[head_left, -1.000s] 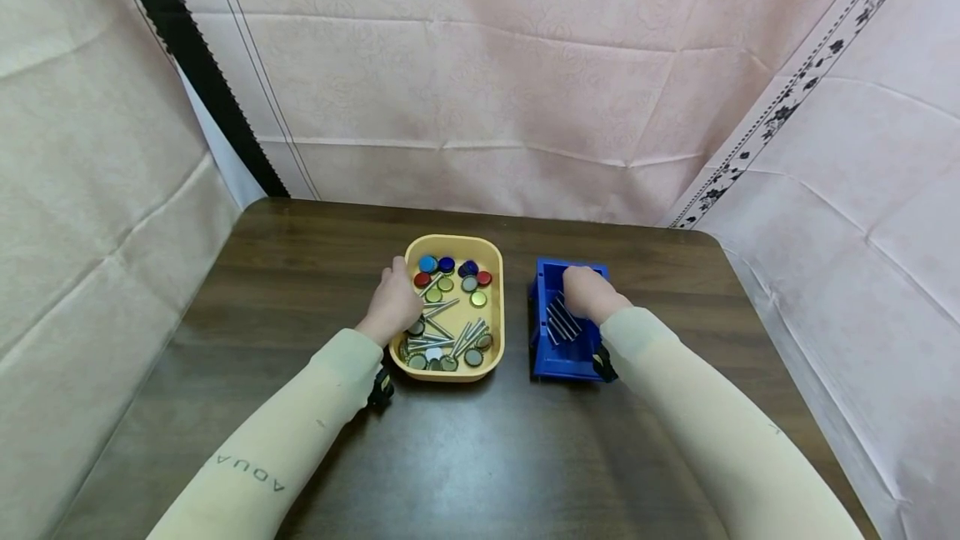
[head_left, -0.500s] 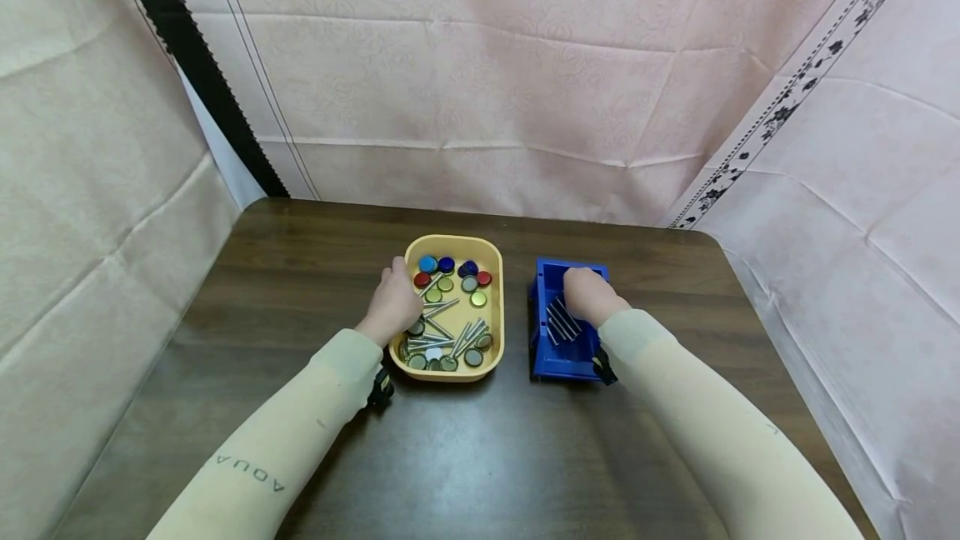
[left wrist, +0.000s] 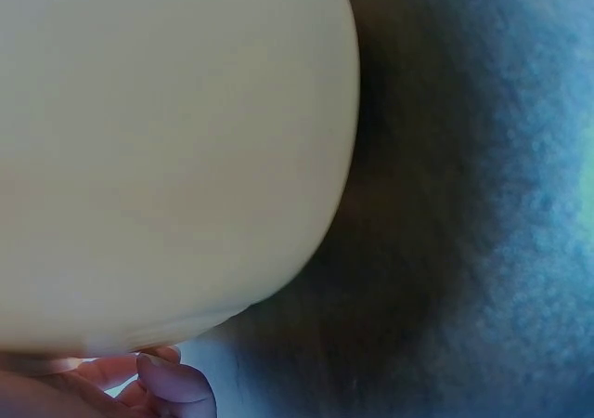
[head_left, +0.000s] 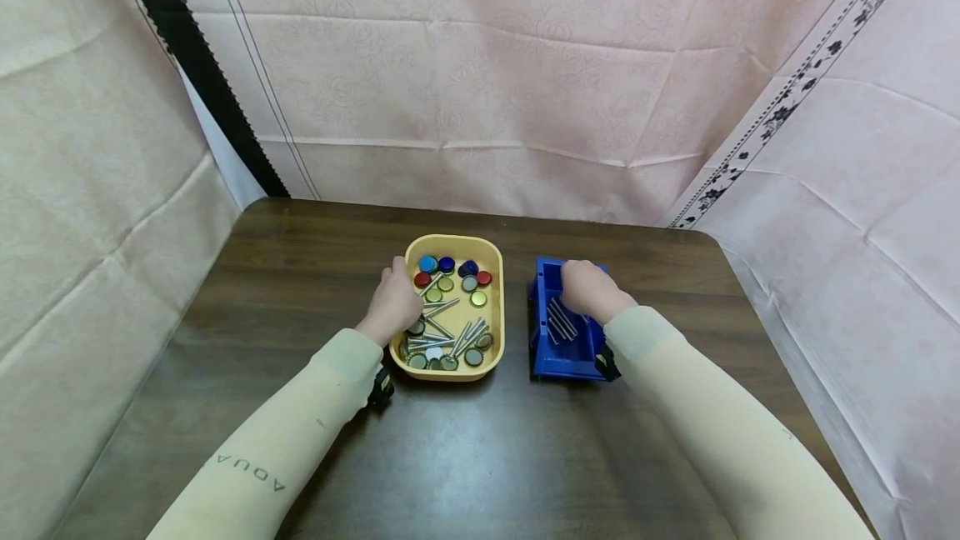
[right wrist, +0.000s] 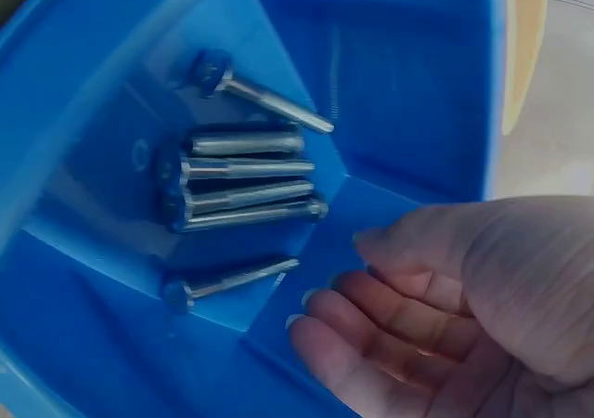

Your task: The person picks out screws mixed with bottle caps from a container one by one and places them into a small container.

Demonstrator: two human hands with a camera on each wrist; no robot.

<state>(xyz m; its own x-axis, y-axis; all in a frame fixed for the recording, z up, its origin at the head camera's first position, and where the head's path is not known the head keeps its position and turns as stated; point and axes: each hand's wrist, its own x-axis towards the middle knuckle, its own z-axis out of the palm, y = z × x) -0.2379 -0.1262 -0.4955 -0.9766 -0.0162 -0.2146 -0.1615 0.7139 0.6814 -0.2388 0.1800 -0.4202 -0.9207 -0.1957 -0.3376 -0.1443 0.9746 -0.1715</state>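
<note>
My left hand [head_left: 392, 302] grips the left rim of a yellow tray [head_left: 500, 307]; in the left wrist view the tray's outer wall [left wrist: 176, 149] fills much of the picture, with bent fingers [left wrist: 176, 381] at its edge. Bottle caps [head_left: 473, 357] in several colours and loose metal bolts [head_left: 441, 307] lie in the tray. To the right, my right hand [head_left: 592, 290] reaches into a blue bin [head_left: 567, 368]. Its fingers [right wrist: 334, 344] are loosely bent above the bin floor, nothing visible between them. Several silver bolts [right wrist: 251, 169] lie beside them, most side by side.
Tray and bin stand apart on a dark wooden table [head_left: 465, 457], with bare wood between them. Pale cloth [head_left: 480, 90] hangs behind the table's far edge and at both sides. Black wrist devices [head_left: 381, 390] sit under the cuffs.
My right hand has shifted slightly up within the bin, and its sleeve a little to the right. The left hand and the tray have stayed put.
</note>
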